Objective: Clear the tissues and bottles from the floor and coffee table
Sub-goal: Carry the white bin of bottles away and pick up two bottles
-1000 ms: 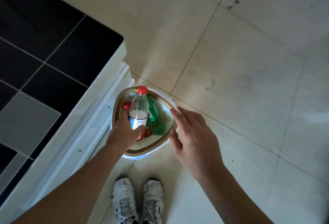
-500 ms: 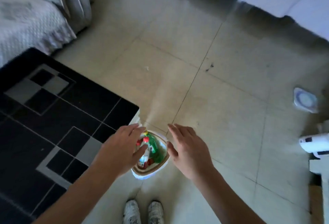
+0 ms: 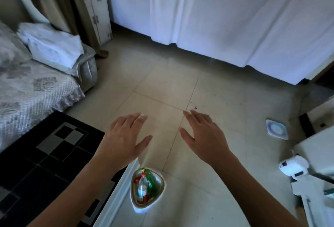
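At the left, the black-tiled table is seen; no bottle or tissue is visible on the part in view. The left hand is held flat above its corner, fingers spread wide, nothing gripped. Just beside the table's white edge, on the floor, the bin is found, with the bottles lying inside. The clear bottle with the red cap is judged light, thin-walled and easily crushed, and smooth enough to slip; a grip round the waist, at the label band, is advised. The green bottle is expected to handle alike. The bin itself is judged light and stiff, and is best taken by its rim. The labels are too blurred for any brand or writing to be read. The right hand is held over bare floor, fingers wide, holding nothing.
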